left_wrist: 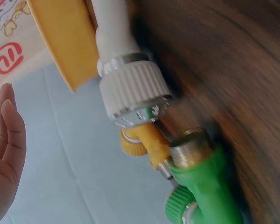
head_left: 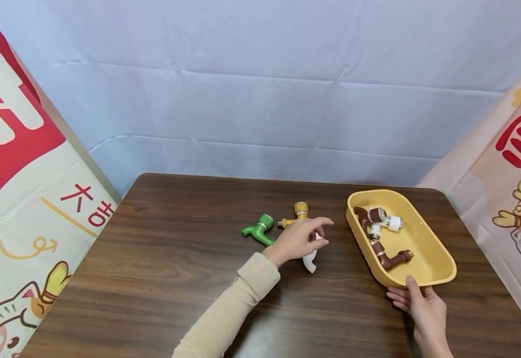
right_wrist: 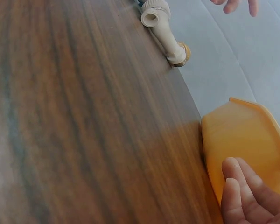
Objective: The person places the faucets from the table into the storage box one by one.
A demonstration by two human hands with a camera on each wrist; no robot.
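My left hand (head_left: 298, 241) hovers over a white faucet (head_left: 309, 263), partly hiding it; the fingers are spread and hold nothing. In the left wrist view that hand (left_wrist: 7, 149) is apart from the white faucet (left_wrist: 135, 88). Beside it on the table lie a green faucet (head_left: 260, 229) and a yellow faucet (head_left: 302, 211). My right hand (head_left: 426, 311) grips the near end of a yellow tray (head_left: 419, 233), thumb at the rim and fingers against the outer wall. Inside the tray are two brown faucets (head_left: 390, 258) and a white faucet (head_left: 393, 223).
The dark wooden table (head_left: 162, 248) has rounded far corners. Behind it hangs a pale blue cloth (head_left: 260, 114). Printed cloths stand at the left (head_left: 23, 214) and the right (head_left: 515, 189).
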